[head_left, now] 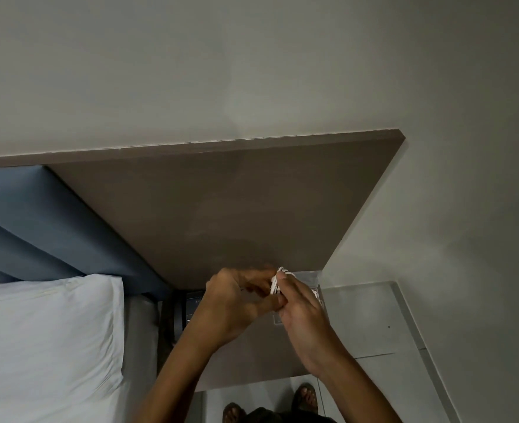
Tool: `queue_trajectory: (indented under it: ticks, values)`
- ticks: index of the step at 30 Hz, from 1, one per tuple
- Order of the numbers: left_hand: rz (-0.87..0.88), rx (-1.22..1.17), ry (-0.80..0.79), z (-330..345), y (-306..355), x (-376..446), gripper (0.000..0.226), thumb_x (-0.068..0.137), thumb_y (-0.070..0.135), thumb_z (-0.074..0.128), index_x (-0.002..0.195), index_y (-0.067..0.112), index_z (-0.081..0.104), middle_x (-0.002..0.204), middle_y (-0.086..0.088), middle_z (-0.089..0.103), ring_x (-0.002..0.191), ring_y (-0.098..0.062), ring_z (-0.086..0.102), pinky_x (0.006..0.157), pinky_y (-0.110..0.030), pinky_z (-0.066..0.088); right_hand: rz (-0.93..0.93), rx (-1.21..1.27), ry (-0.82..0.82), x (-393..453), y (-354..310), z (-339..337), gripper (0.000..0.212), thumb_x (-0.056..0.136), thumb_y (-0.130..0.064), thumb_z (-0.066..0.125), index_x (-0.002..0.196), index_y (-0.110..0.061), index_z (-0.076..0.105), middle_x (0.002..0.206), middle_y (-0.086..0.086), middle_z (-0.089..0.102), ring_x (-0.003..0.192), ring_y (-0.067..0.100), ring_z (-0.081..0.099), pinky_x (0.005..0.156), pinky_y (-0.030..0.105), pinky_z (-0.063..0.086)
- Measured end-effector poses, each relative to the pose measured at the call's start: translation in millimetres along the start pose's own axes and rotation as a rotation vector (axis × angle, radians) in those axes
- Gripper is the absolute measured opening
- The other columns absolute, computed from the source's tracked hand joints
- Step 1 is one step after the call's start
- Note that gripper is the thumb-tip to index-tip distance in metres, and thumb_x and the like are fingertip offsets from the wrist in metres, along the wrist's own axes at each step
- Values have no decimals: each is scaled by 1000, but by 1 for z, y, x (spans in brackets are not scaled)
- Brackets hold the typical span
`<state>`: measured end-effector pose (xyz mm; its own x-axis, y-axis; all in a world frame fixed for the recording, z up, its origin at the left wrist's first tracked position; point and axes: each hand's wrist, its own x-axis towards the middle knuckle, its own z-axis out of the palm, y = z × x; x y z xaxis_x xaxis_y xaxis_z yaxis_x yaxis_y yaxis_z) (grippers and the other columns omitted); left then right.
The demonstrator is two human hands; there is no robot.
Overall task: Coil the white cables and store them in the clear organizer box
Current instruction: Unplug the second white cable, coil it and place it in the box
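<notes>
There is one view only, from a camera on the person's head. It looks forward and steeply down, close to both hands at the lower middle. The wide lens also takes in the brown panel (pixel 221 209), the grey wall (pixel 252 62) above, and the floor (pixel 368 319).
</notes>
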<state>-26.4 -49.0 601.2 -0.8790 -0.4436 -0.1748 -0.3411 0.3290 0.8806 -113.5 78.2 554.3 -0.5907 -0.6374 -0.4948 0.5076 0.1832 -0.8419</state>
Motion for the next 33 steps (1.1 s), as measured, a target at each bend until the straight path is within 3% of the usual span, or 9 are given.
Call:
queue_trajectory:
  ticks: [4, 8, 11, 15, 17, 21, 24, 29, 33]
  values:
    - [25, 185, 215, 14, 9, -2, 4, 88, 30, 82, 89, 33, 83, 78, 15, 81, 83, -5, 76, 104, -48, 51, 11, 129, 17, 3, -3, 7, 34, 111, -32, 52, 134, -15, 71, 131, 9, 76, 130, 20, 68, 120, 41, 46]
    - [23, 322, 279, 21, 16, -6, 14, 93, 31, 72, 78, 30, 72, 79, 16, 75, 85, -10, 70, 104, -46, 44, 16, 223, 29, 1, -6, 13, 32, 111, -27, 51, 119, -9, 77, 115, 10, 83, 112, 18, 76, 96, 29, 59]
    - [81, 354, 324, 24, 16, -8, 28, 92, 25, 72, 68, 31, 59, 72, 14, 67, 75, -11, 63, 89, -44, 51, 23, 256, 39, 0, -5, 18, 33, 111, -26, 51, 106, -11, 81, 105, 10, 85, 101, 17, 80, 88, 30, 60]
    - [95, 310, 351, 24, 12, -10, 20, 93, 22, 71, 76, 31, 67, 71, 19, 64, 65, 2, 61, 66, -8, 42, 13, 256, 51, -1, -6, 23, 32, 111, -25, 50, 114, -11, 79, 110, 10, 84, 107, 21, 79, 94, 34, 60]
    - [89, 256, 332, 20, 9, -11, 14, 96, 22, 69, 90, 32, 77, 78, 20, 70, 67, 6, 64, 62, -2, 42, 0, 263, 32, -1, -7, 26, 33, 111, -23, 49, 109, -14, 80, 109, 8, 84, 104, 18, 80, 93, 32, 60]
    - [85, 161, 249, 10, -5, -9, 21, 101, 17, 65, 101, 29, 82, 89, 14, 77, 81, 1, 71, 68, -6, 51, -8, 321, 10, -1, -4, 30, 31, 111, -20, 51, 122, 0, 73, 122, 21, 77, 121, 30, 72, 111, 41, 53]
    - [80, 149, 219, 5, -17, -9, 21, 100, 13, 65, 104, 28, 79, 93, 10, 68, 94, 2, 59, 73, -3, 46, -11, 400, -22, 1, 3, 31, 36, 110, -18, 53, 135, 5, 64, 137, 30, 67, 135, 37, 63, 119, 44, 47]
    - [-24, 15, 129, -4, -30, -9, 35, 103, 12, 63, 90, 44, 70, 89, 18, 60, 93, -9, 58, 74, -6, 44, -38, 485, 12, 2, 19, 40, 35, 108, -13, 57, 136, 4, 66, 139, 27, 69, 138, 36, 62, 125, 48, 39]
    - [-226, -307, 47, -8, -37, -11, 21, 107, 25, 62, 101, 43, 71, 122, 1, 65, 115, -6, 62, 87, -14, 46, -72, 498, 26, -1, 27, 49, 36, 101, -19, 66, 131, 0, 72, 135, 20, 73, 134, 28, 66, 118, 39, 47]
